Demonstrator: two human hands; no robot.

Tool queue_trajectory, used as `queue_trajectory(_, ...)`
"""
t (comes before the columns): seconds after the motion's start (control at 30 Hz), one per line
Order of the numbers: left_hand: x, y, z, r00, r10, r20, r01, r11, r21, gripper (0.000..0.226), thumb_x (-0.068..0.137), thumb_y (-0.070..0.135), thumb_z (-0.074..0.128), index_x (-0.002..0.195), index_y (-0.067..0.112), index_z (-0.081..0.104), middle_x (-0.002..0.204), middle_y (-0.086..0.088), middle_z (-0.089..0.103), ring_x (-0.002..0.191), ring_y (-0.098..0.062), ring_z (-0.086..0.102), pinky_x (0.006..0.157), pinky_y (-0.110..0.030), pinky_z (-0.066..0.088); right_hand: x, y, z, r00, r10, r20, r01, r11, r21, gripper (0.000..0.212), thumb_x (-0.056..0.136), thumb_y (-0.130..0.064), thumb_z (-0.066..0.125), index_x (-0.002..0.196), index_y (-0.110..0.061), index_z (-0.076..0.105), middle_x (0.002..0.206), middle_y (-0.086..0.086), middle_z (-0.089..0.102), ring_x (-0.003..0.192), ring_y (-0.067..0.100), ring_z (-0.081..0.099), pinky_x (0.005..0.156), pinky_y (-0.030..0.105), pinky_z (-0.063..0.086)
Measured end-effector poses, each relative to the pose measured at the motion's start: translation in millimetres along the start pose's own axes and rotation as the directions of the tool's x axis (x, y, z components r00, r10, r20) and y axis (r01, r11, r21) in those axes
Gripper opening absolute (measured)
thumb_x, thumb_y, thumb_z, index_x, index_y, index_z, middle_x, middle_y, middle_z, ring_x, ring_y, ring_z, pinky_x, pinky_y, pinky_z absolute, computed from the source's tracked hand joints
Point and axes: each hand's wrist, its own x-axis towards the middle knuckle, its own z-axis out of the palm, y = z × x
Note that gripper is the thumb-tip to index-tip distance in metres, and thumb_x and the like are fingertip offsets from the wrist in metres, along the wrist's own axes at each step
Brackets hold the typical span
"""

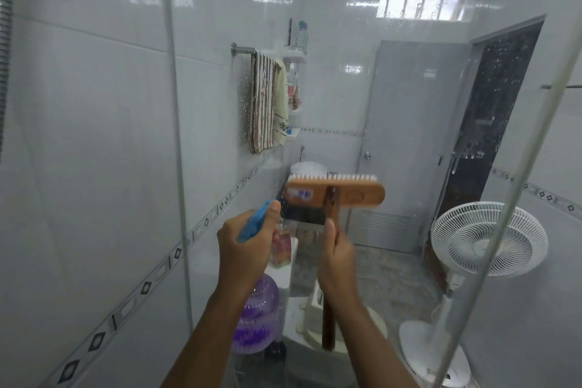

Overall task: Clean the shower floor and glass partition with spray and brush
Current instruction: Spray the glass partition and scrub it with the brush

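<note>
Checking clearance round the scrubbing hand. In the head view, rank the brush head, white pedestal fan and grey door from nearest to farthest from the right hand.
1. The brush head, just above the right hand, on the brush handle it grips.
2. The white pedestal fan, low on the right.
3. The grey door, at the back of the room.

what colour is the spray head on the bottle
The spray head is blue, clearest in the head view.
</note>
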Motion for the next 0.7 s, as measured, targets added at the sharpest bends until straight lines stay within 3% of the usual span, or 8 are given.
queue_trajectory(0.13,5,1,0,1.0,0.017,-0.004,-0.017,1.0,-0.004,0.046,0.088,0.05,0.06,0.076,0.008,0.072,0.064,-0.005,0.069,0.06,-0.021,0.069,0.06,-0.042,0.062,-32,35,3,0.991,0.13,0.012,-0.129,0.991,-0.036,0.044,0.095,-0.053,0.036,0.077,-0.019,0.057,0.057,-0.008,0.053,0.052,0.002,0.052,0.048,0.013,0.038)
queue_trajectory(0.33,6,3,3,1.0,0.01,0.005,-0.01,1.0,-0.013,0.05,0.084,0.057,0.058,0.079,0.009,0.072,0.066,-0.006,0.07,0.061,-0.022,0.07,0.06,-0.04,0.063,51,-71,-8,0.99,-0.14,0.022,0.141,0.989,-0.048,0.049,0.103,-0.052,0.036,0.075,-0.016,0.055,0.059,-0.002,0.048,0.048,0.009,0.045,0.043,0.026,0.038)
queue_trajectory(0.47,4,7,8,0.999,0.037,-0.005,-0.037,0.999,-0.005,0.055,0.083,0.057,0.057,0.076,0.005,0.072,0.063,-0.009,0.069,0.057,-0.021,0.068,0.057,-0.039,0.061,92,-124,-20,0.982,-0.186,-0.022,0.186,0.982,-0.022,0.05,0.101,-0.058,0.033,0.074,-0.02,0.05,0.06,-0.003,0.045,0.053,0.014,0.046,0.049,0.032,0.042)
queue_trajectory(0.57,4,8,8,1.0,0.027,0.003,-0.027,0.999,-0.02,0.054,0.084,0.056,0.058,0.074,0.005,0.071,0.061,-0.008,0.068,0.056,-0.018,0.068,0.057,-0.036,0.062,62,-78,-13,0.989,-0.143,-0.021,0.142,0.988,-0.056,0.05,0.102,-0.055,0.034,0.076,-0.018,0.054,0.06,-0.003,0.048,0.048,0.008,0.046,0.046,0.028,0.041)
queue_trajectory(0.7,3,9,9,0.999,0.043,0.013,-0.042,0.999,-0.027,0.049,0.085,0.053,0.057,0.077,0.006,0.072,0.061,0.001,0.069,0.058,-0.009,0.069,0.054,-0.024,0.06,-9,6,-10,0.997,0.07,0.04,-0.068,0.997,-0.036,0.047,0.097,-0.054,0.037,0.082,-0.015,0.059,0.058,-0.006,0.051,0.045,-0.001,0.048,0.045,0.014,0.039)
